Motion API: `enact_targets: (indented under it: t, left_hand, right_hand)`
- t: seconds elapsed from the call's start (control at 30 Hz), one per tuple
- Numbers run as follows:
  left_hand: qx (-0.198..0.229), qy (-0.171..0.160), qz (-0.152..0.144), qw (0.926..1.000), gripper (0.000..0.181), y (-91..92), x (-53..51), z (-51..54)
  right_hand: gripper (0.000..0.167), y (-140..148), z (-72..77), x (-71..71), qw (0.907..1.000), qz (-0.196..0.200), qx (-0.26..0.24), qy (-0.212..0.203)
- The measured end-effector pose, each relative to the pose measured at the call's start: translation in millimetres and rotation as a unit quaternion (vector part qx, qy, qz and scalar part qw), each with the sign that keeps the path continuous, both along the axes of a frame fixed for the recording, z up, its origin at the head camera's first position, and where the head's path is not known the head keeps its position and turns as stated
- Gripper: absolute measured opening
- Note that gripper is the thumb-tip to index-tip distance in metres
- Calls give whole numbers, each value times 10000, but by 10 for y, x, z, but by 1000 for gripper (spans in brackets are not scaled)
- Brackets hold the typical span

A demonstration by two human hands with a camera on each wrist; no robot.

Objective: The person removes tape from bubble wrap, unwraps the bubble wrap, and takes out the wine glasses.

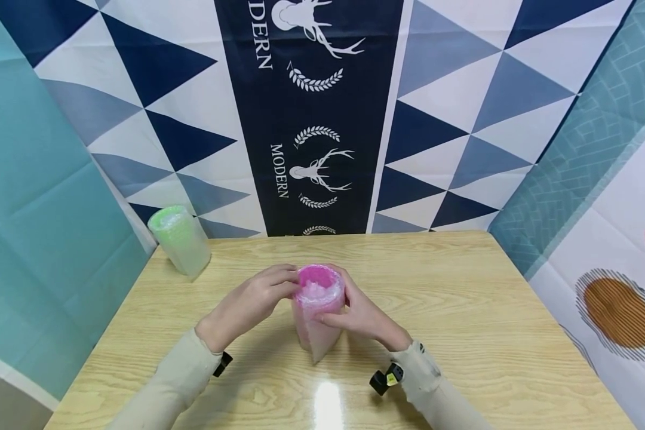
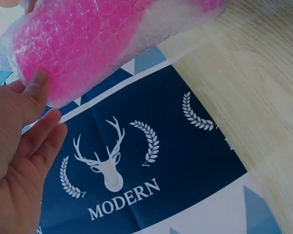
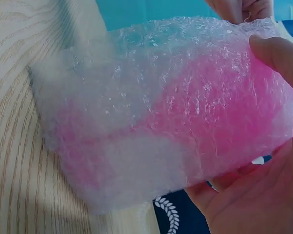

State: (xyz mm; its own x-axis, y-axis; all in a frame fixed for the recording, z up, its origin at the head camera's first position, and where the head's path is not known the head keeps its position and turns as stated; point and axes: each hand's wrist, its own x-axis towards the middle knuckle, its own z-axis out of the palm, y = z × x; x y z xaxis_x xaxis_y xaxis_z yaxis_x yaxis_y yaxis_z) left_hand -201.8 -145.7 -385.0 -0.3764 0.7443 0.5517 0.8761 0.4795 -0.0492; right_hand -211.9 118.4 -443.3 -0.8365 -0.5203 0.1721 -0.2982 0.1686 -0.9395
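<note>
A pink cylindrical object in bubble wrap (image 1: 322, 322) stands upright near the middle of the table, its open top facing up with crumpled clear wrap inside. On its left side the left hand (image 1: 252, 303) pinches the upper rim; in the left wrist view that hand's (image 2: 19, 141) thumb lies on the wrap (image 2: 102, 39), with two fingers off it. The right hand (image 1: 364, 312) grips the right side, thumb in front. The right wrist view shows the right hand (image 3: 268, 190) curled round the upper part of the bubble wrap (image 3: 185, 107), whose loose lower end hangs near the tabletop.
A green bubble-wrapped cylinder (image 1: 185, 242) stands at the table's back left corner. The wooden table (image 1: 435, 298) meets a patterned cloth backdrop (image 1: 322, 119) at its back edge, with a teal cloth (image 1: 48, 209) on the left and patterned cloth (image 1: 596, 239) on the right.
</note>
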Motion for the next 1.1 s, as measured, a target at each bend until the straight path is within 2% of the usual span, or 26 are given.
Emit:
enact_targets:
  t: [0.2, 0.4, 0.53, 0.87, 0.97, 1.1]
  left_hand:
    - [-114, 236, 6, 9997, 25, 24, 8, 58]
    - [-59, 266, -184, 9995, 20, 95, 40, 43]
    - [81, 149, -259, 9995, 21, 148, 71, 27]
    - [167, 22, -215, 9996, 21, 217, 97, 27]
    - [191, -56, -199, 9996, 22, 214, 111, 21]
    - [150, -175, -176, 9996, 20, 218, 122, 28]
  right_hand:
    - [91, 79, 58, 8, 9987, -213, 86, 447]
    - [87, 134, 205, 82, 9949, -343, -406, 856]
    - [81, 146, 291, 134, 9902, -383, -632, 1185]
    - [74, 108, 467, 226, 9738, -334, -239, 2235]
    - [68, 98, 503, 264, 9655, -342, 39, 2582]
    - [52, 91, 515, 263, 9389, -438, 173, 3410]
